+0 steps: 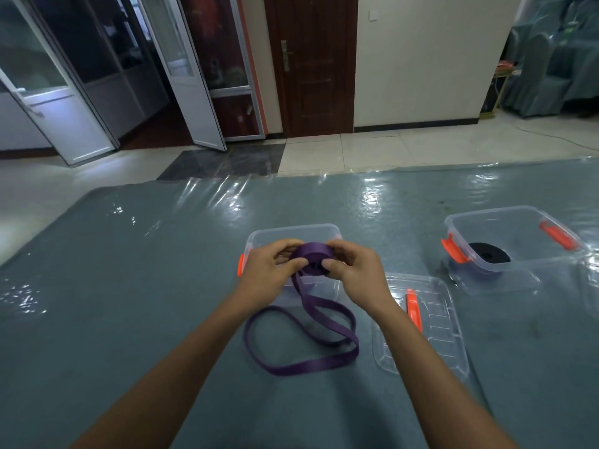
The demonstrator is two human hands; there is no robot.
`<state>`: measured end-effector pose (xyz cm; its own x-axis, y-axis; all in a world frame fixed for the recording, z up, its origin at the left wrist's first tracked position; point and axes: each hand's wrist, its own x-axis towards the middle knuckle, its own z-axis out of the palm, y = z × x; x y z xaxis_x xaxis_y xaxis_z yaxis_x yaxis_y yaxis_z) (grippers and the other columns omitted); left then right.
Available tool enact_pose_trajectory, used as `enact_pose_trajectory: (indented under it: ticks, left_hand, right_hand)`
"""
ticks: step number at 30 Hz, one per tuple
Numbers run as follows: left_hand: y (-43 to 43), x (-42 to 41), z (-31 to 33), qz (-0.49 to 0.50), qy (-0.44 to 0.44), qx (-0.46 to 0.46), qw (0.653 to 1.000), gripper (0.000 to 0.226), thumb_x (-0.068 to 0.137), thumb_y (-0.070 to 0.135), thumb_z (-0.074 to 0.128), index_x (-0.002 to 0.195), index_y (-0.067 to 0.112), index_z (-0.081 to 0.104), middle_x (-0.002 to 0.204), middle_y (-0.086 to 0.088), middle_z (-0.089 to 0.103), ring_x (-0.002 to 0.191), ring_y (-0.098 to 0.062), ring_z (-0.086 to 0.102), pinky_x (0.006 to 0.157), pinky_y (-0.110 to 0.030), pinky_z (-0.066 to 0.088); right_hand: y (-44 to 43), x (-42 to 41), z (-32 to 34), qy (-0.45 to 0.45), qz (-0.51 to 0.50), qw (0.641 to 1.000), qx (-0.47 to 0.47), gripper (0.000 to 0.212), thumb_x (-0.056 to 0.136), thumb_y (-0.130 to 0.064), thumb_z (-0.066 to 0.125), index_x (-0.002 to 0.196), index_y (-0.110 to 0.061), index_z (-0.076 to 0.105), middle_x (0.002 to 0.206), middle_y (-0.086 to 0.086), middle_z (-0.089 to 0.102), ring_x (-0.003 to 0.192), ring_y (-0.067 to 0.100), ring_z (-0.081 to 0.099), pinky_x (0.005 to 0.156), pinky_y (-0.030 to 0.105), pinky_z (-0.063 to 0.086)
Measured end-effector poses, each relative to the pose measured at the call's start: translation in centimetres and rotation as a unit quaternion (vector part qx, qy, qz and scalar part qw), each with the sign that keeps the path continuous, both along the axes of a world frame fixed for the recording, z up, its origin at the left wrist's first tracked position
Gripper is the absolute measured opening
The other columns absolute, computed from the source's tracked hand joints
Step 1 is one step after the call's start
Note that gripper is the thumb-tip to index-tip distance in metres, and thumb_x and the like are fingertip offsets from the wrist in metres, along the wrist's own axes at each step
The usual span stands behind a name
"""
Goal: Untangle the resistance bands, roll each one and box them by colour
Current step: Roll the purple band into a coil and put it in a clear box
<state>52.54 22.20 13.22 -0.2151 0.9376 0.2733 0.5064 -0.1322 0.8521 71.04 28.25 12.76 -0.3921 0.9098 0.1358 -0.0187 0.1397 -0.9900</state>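
Observation:
A purple resistance band (311, 348) is partly wound into a coil held above a clear plastic box (293, 230) with orange clips. My left hand (270, 270) and my right hand (351, 270) both grip the coil from either side. The band's loose end hangs from the coil and lies in loops on the grey mat in front of the box. At the right, a second clear box (512, 215) holds a rolled black band (488, 253).
A clear lid with an orange handle (421, 322) lies on the mat right of the purple loops. The grey mat (146, 270) is covered with shiny plastic film. Tiled floor, glass doors and a brown door lie beyond.

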Motion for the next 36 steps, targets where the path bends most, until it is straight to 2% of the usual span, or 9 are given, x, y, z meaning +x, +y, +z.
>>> enact_pose_trajectory:
  ticks: [8,10,12,15,21,24,28,33,36]
  left_hand:
    - [0.1,0.9,-0.4,0.027,-0.119,0.013,0.992,0.042,0.084,-0.005,0.075,0.105,0.032,0.071,0.099,0.013,0.078,0.097,-0.011,0.074,0.09,-0.025,0.058]
    - [-0.1,0.4,-0.2,0.003,-0.064,0.006,0.998,0.04,0.084,-0.006,0.075,0.104,0.029,0.072,0.095,0.015,0.078,0.091,-0.007,0.074,0.087,-0.024,0.058]
    - [-0.1,-0.3,0.1,-0.029,0.043,0.012,0.999,0.032,0.084,-0.003,0.075,0.106,0.02,0.074,0.095,0.012,0.078,0.09,-0.008,0.073,0.086,-0.028,0.058]
    - [0.3,-0.9,0.7,-0.086,0.18,0.023,0.98,0.033,0.086,0.002,0.075,0.117,0.009,0.073,0.105,-0.001,0.076,0.096,-0.017,0.071,0.09,-0.04,0.056]
    - [-0.1,0.9,0.8,-0.009,-0.035,0.033,0.999,0.035,0.085,0.004,0.078,0.117,0.017,0.072,0.109,0.001,0.077,0.103,-0.013,0.073,0.097,-0.037,0.057]
    - [-0.2,1.5,0.6,0.014,-0.146,0.034,0.989,0.036,0.084,-0.004,0.076,0.115,0.013,0.071,0.109,-0.003,0.077,0.104,-0.02,0.073,0.097,-0.035,0.057]
    - [-0.1,1.6,1.0,0.014,-0.122,0.021,0.992,0.034,0.084,-0.006,0.075,0.111,0.013,0.071,0.102,0.005,0.077,0.096,-0.011,0.073,0.092,-0.029,0.058]
    - [-0.3,0.4,1.3,-0.027,0.019,0.023,0.999,0.03,0.084,-0.002,0.076,0.11,0.014,0.075,0.097,0.007,0.077,0.093,-0.009,0.073,0.09,-0.029,0.058]
    - [-0.5,0.7,1.5,-0.048,-0.022,0.03,0.998,0.032,0.085,0.004,0.078,0.111,0.023,0.074,0.101,0.013,0.077,0.095,-0.009,0.074,0.087,-0.021,0.057]
  right_hand:
    - [-1.4,-1.3,-0.5,0.207,0.0,0.962,-0.177,0.029,0.092,0.012,0.058,0.11,-0.009,0.067,0.104,0.014,0.075,0.096,0.027,0.072,0.087,0.042,0.061]
    - [-1.4,-1.0,-0.6,0.137,-0.006,0.984,-0.109,0.032,0.091,0.011,0.062,0.115,-0.009,0.067,0.111,0.013,0.073,0.103,0.026,0.07,0.093,0.039,0.058]
    - [-1.0,-0.3,-0.3,-0.01,-0.02,0.998,0.058,0.041,0.087,0.005,0.07,0.124,-0.012,0.067,0.115,0.002,0.071,0.107,0.013,0.068,0.092,0.018,0.053]
    - [-0.5,0.2,0.4,-0.149,-0.002,0.963,0.223,0.04,0.084,0.0,0.074,0.121,-0.013,0.072,0.111,-0.001,0.073,0.097,0.001,0.061,0.085,0.0,0.039]
    - [-0.8,0.3,0.9,-0.008,-0.045,0.997,0.064,0.034,0.086,0.006,0.07,0.114,-0.013,0.074,0.107,0.0,0.075,0.1,0.014,0.07,0.089,0.035,0.059]
    - [-1.3,-0.2,0.7,0.093,-0.055,0.993,-0.047,0.035,0.088,0.009,0.067,0.11,-0.017,0.072,0.102,0.009,0.075,0.096,0.025,0.073,0.074,0.033,0.063]
    - [-2.3,-0.7,0.1,0.138,-0.069,0.983,-0.095,0.034,0.091,0.01,0.064,0.112,-0.016,0.07,0.1,0.008,0.076,0.095,0.026,0.073,0.077,0.038,0.063]
    - [-1.8,0.2,0.1,-0.072,-0.005,0.992,0.102,0.038,0.086,-0.003,0.074,0.119,-0.019,0.069,0.108,-0.011,0.072,0.1,0.006,0.068,0.092,0.029,0.057]
    - [-1.3,0.5,0.9,-0.035,-0.004,0.996,0.078,0.036,0.081,0.004,0.075,0.107,-0.022,0.072,0.099,-0.009,0.075,0.096,0.01,0.07,0.09,0.035,0.058]
